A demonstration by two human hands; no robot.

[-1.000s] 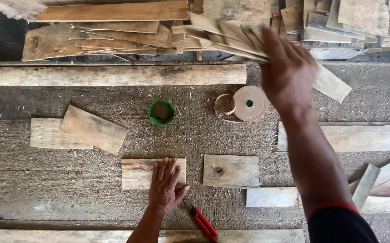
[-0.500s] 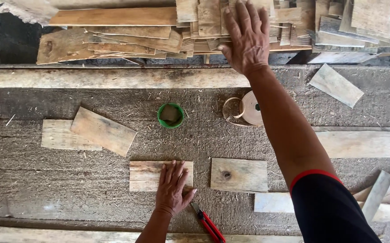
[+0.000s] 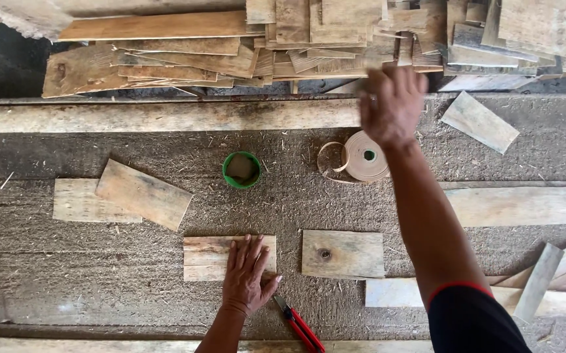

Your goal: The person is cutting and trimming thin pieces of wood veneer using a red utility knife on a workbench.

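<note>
Pressing hand: the left hand (image 3: 247, 274) lies flat, palm down, on a small wood board (image 3: 208, 257), fingers (image 3: 240, 252) spread apart and stretched toward the far side.
Reaching hand: the right hand (image 3: 392, 104) is blurred, stretched out over the far edge of the surface; its fingers look loosely curled and hold nothing that can be made out.
Board under left hand: a pale rectangular piece lying flat near the front middle of the surface (image 3: 67, 261), which is rough and covered in sawdust.
Beside it: a second board with a dark knot (image 3: 343, 253) lies just to the right, apart from the first.
Near the left wrist: a red-handled cutter (image 3: 299, 325) lies at an angle, just beside the hand.
Under the right forearm: a roll of tan strip (image 3: 364, 155) with a loose curled end sits on the surface.
Centre: a small green round container (image 3: 241, 170) stands between the roll and the left boards.
Left side: two overlapping boards (image 3: 142, 193), the upper one tilted across the lower.
Far edge: a long plank (image 3: 165, 116) runs across, and behind it sits a pile of thin wood pieces (image 3: 243, 46).
Right side: one loose piece (image 3: 479, 121) lies tilted near the pile; more offcuts (image 3: 544, 278) lie at the near right.
</note>
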